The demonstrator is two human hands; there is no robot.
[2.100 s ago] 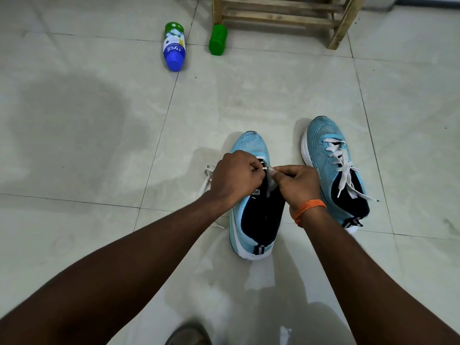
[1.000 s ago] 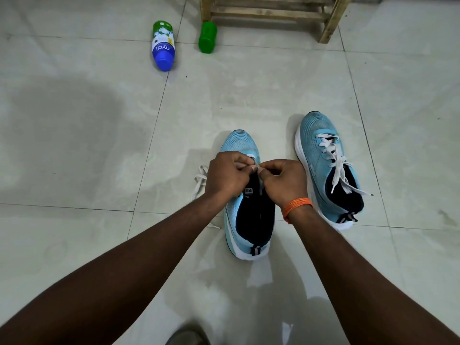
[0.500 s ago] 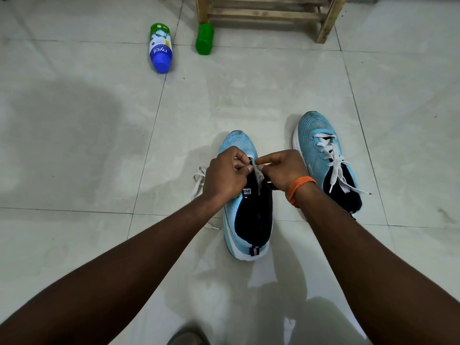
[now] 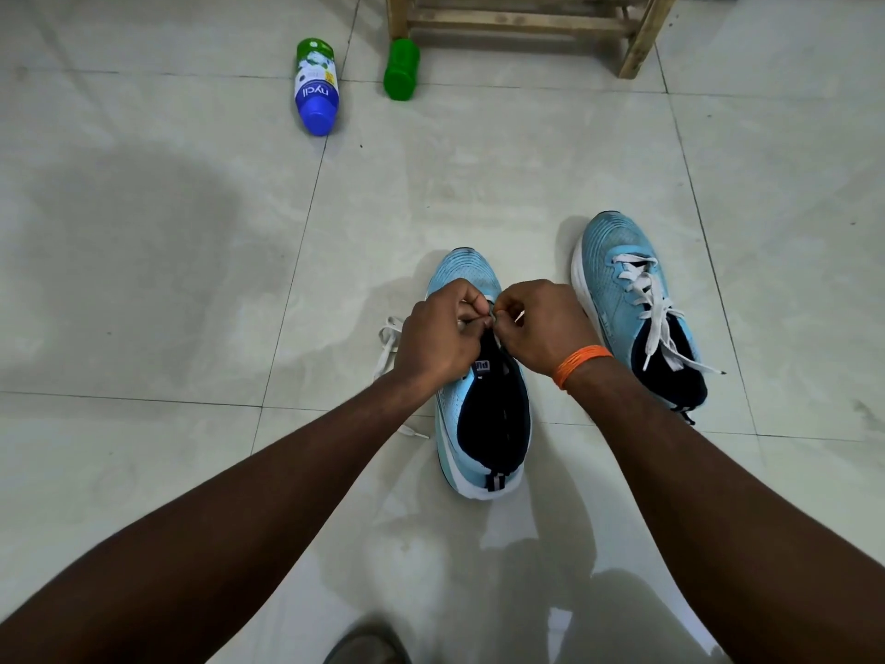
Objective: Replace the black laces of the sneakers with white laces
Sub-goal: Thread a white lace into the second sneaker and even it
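Head view: right shoe [image 4: 618,289] stands fully laced white. Left hand [image 4: 438,335] and right hand [image 4: 543,328] each pinch the lace [image 4: 385,342] at the middle shoe [image 4: 488,424]'s toe-end eyelets. Its upper eyelets look unthreaded, so roughly half the job is left.

Both your hands meet knuckle to knuckle, fingers curled in tight pinches.

Your arms reach forward and converge from the lower corners of the view, forearms bare, wrists nearly straight. Your left hand [image 4: 438,335] shows its back to you, fingers folded under and thumb pressed against the forefinger, pinching the white lace [image 4: 387,328]. Your right hand [image 4: 546,328] mirrors it, fingertips touching those of the left and nipping a short white end. An orange band [image 4: 581,365] circles your right wrist.
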